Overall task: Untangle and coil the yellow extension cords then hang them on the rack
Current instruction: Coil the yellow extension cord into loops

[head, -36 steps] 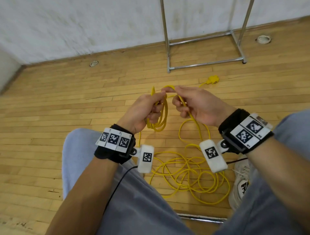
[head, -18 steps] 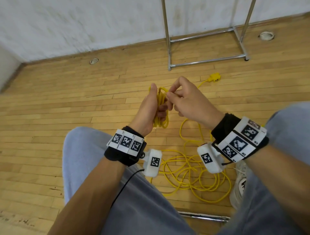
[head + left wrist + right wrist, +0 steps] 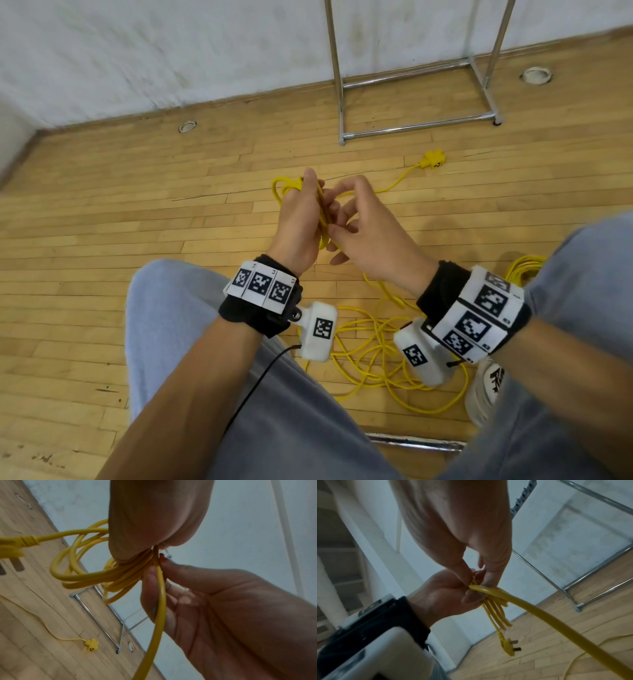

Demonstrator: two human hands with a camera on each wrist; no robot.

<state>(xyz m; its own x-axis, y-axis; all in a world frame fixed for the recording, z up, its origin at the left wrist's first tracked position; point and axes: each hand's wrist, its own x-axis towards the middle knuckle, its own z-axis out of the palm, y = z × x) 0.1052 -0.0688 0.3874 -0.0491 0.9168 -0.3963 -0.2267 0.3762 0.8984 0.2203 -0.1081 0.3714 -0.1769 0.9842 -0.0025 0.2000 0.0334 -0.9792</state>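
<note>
Since a second ago both hands have drawn closer together, and the right hand (image 3: 373, 233) has gone from stretching a strand sideways to laying it against the bundle in the left hand (image 3: 298, 226).

From the head view, the left hand's fingers are curled around the coil (image 3: 286, 186), held above the floor between my knees. Loose cord (image 3: 383, 356) lies in a tangle on the floor below my wrists, and another strand runs out to the socket end (image 3: 434, 160) near the rack (image 3: 337, 85). A second yellow heap (image 3: 524, 270) shows beside my right knee. Nothing stands between me and the rack.

From the left wrist view, the coil (image 3: 96, 574) is several loops clamped under the thumb; the right hand's fingers (image 3: 150, 588) are loosely curled with the feeding strand (image 3: 161, 601) running across them.

From the right wrist view, thumb and forefinger pinch the strand (image 3: 539, 612) where it meets the bundle, and the plug (image 3: 508, 646) dangles below.

I judge the cord light and springy (it will want to uncoil), so the loops are best gripped where they cross. The floor tangle could snag as I pull.
</note>
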